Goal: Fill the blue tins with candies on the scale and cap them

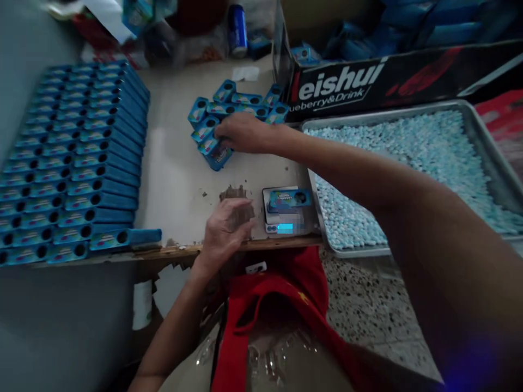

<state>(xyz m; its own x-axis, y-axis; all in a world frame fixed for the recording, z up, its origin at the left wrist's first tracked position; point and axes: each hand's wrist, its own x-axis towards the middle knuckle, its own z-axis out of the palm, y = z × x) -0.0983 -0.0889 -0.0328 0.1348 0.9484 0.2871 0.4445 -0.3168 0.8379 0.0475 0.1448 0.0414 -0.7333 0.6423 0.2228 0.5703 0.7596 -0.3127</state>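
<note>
My right hand (pixel 245 133) reaches across the table to a loose cluster of small blue cardboard boxes (pixel 223 109). Its fingers are closed on a blue box (pixel 218 157) at the near side of that cluster; the fingertips are partly hidden. Close to the table's front edge, my left hand (pixel 224 223) is empty, thumb and fingers curved apart. Just right of it sits a small digital scale (pixel 272 227) with a lit display. One blue box (pixel 290 198) with a round dark hole lies on the scale.
Tight rows of blue boxes (pixel 81 147) cover the table's left side. At right, a metal tray (pixel 355 252) holds many pale blue and white pieces (pixel 408 158). Behind it stands a black printed carton (pixel 347 81) containing blue boxes. A blue can (pixel 237 31) stands at the back.
</note>
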